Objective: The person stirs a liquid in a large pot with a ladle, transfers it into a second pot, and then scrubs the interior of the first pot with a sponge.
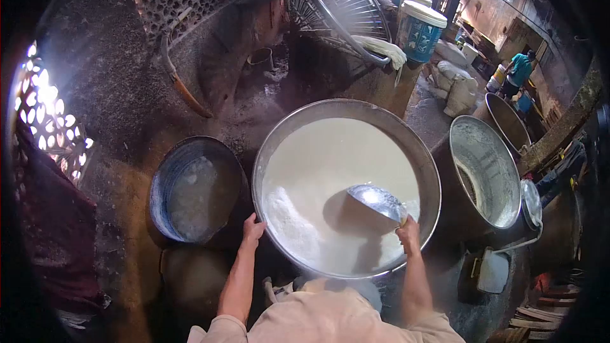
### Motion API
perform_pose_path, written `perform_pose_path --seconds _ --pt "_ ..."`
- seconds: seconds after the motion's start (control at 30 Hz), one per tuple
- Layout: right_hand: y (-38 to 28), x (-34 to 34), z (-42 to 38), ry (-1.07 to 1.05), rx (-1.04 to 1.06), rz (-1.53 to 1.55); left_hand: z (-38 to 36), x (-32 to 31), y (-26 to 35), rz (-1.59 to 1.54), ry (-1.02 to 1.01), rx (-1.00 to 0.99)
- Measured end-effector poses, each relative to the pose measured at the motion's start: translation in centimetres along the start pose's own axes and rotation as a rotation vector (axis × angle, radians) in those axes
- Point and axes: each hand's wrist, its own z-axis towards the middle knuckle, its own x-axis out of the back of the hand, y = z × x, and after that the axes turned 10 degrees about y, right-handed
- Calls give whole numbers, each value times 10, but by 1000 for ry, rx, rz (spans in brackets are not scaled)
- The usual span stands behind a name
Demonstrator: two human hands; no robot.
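The right grip (408,234) hides the near end of the metal scoop (373,199).

- The person wears a plain shirt (318,321) in a pale beige or light tan colour, its cloth soft-looking and matte.
- The left sleeve (227,329) is short, of the same beige cloth, with a loose, wide opening and small creases.
- The right sleeve (437,329) matches it in colour and cut, likewise loose around the arm.
- The left forearm (237,279) is bare, slim and tapering toward the wrist.
- The right forearm (417,279) is also bare and slim in outline.
- The left hand (254,229) and the right hand (409,232) are ungloved.
- The shirt's front edge looks hazy, so its finer details cannot be made out.
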Motion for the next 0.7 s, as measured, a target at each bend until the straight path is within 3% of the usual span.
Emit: perform_pose_path --seconds 0.1,0.23,0.3,0.4,0.7 --pt "7 -24 -20 -45 25 -43 6 3 -8 -2 -35 -25" --pt "-2 -44 -50 -93 136 -100 -20 4 36 84 -14 44" --pt "-17 -48 -71 -154 8 -7 -19 6 39 132 -87 89" --pt "5 -89 -91 -126 25 62 -6 9 25 143 -126 93" --pt "-55 -113 -149 -254 28 126 21 15 -2 125 -242 81"
